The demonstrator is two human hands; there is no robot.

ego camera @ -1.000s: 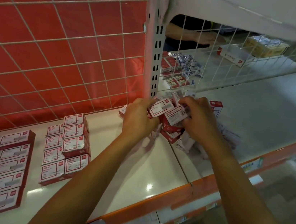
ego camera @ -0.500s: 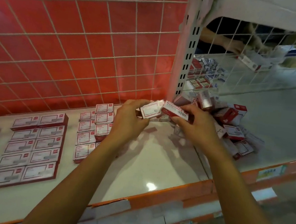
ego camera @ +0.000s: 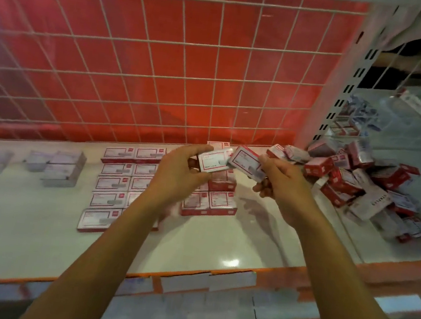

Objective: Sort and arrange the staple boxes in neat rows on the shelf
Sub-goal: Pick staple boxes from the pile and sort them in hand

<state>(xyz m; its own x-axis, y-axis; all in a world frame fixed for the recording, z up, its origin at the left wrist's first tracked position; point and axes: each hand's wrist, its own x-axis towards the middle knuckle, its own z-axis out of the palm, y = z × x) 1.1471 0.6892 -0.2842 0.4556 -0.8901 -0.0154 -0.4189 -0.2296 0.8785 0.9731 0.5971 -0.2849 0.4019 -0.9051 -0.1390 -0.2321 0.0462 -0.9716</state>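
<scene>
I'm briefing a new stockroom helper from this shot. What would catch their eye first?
The left hand and right hand, at the middle, each grip a red-and-white staple box: left box, right box. Right of them sprawls a jumbled heap of such boxes; left of and below them, neat rows lie flat on the pale shelf. Behind, a bright red panel glows through a white wire grid.

The shelf [ego camera: 192, 245] in front of me is smooth, glossy off-white and catches a bright spot of light. The staple boxes [ego camera: 113, 184] look like printed card with a faint sheen. The wire grid [ego camera: 186, 83] is white-coated metal. The red panel [ego camera: 150, 57] behind it looks slick, and the slotted post [ego camera: 345, 75] is matt painted metal.
</scene>
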